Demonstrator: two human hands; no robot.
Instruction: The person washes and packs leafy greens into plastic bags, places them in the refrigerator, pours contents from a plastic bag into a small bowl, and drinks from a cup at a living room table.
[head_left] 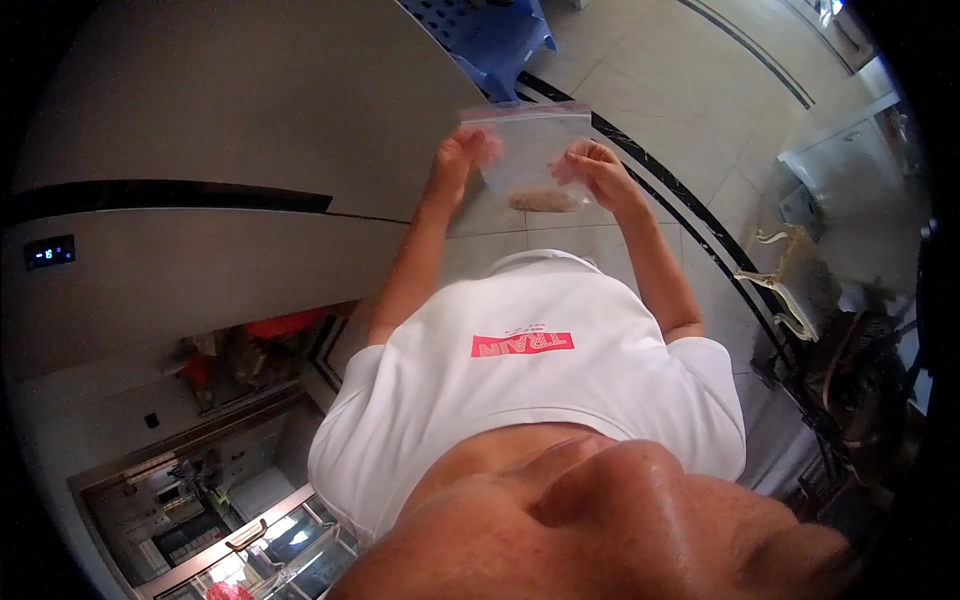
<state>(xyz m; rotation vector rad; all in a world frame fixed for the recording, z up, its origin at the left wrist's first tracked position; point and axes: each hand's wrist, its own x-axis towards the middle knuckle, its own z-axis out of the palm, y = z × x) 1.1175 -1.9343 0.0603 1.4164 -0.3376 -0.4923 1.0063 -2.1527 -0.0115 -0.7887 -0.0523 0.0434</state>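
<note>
A clear zip-lock bag (525, 150) hangs upright in front of my white shirt, its pinkish zip strip along the top. Brownish contents (543, 201) lie gathered at its bottom; I cannot make out what they are. My left hand (463, 150) grips the bag's left edge near the top, partly seen through the plastic. On the opposite edge, somewhat lower, my right hand (594, 170) pinches the bag with its fingers closed. Both forearms reach forward, and the fingertips are slightly blurred.
At the left stands a large grey refrigerator (230, 110) with a lit display (50, 252) and a dark handle strip. A blue plastic stool (490, 45) is ahead on the tiled floor (640, 70). To the right are a cream ornate-edged piece (790, 280) and dark clutter.
</note>
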